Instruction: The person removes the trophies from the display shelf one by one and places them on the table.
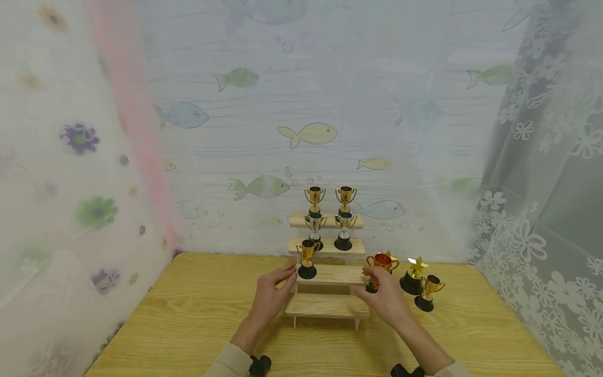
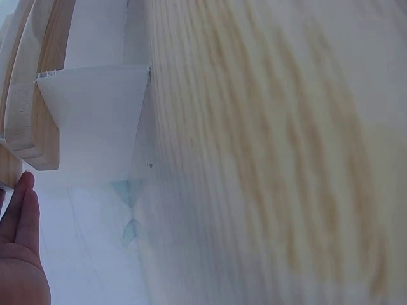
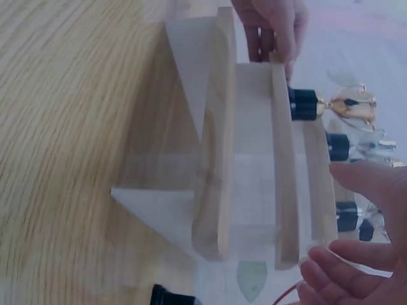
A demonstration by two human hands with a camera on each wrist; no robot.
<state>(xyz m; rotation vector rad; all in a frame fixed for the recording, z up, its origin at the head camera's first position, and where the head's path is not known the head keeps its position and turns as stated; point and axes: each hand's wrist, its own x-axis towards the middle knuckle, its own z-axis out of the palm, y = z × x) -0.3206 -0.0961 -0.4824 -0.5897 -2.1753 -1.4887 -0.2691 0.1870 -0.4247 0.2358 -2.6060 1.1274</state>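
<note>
A small wooden stepped stand (image 1: 327,305) with several tiers sits on the table. My left hand (image 1: 273,290) is at the left end of its second step from the bottom, fingers mostly straight, fingertips right at the board's end beside a gold trophy cup (image 1: 308,259). In the left wrist view, the straight fingers (image 2: 27,216) meet the board edge. My right hand (image 1: 386,296) is at the stand's right end, thumb and fingers spread apart with nothing between them; its fingertips (image 3: 318,257) come right up to the board ends. It partly covers a reddish trophy cup (image 1: 382,261) behind it.
Two silver cups (image 1: 345,222) stand on the third step, with two gold cups (image 1: 346,195) on the top one. Right of the stand are a gold star trophy (image 1: 412,277) and another gold cup (image 1: 426,293). A fish-patterned curtain (image 1: 282,104) hangs behind the table (image 1: 212,293).
</note>
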